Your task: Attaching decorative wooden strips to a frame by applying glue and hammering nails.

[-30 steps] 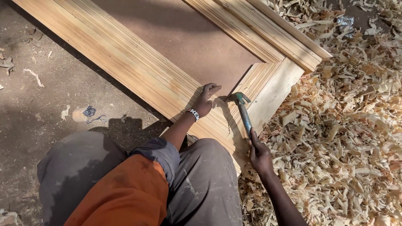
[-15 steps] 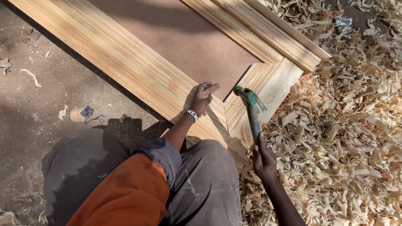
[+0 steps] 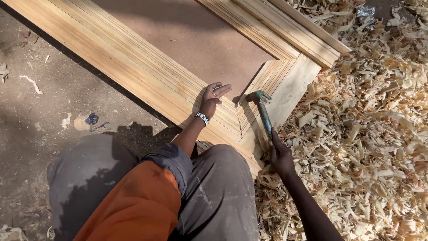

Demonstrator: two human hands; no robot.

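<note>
Head view: right hand, grip wrapped on hammer, nailing mitred frame corner; left hand spread flat beside, nail probably hidden; next blow needs square aim.

support: bare dirt ground | on it: moulded wooden frame lying flat, mitred corner at right | wood shavings piled thick along frame's right edge | loose chips and a small scrap left of frame
</note>
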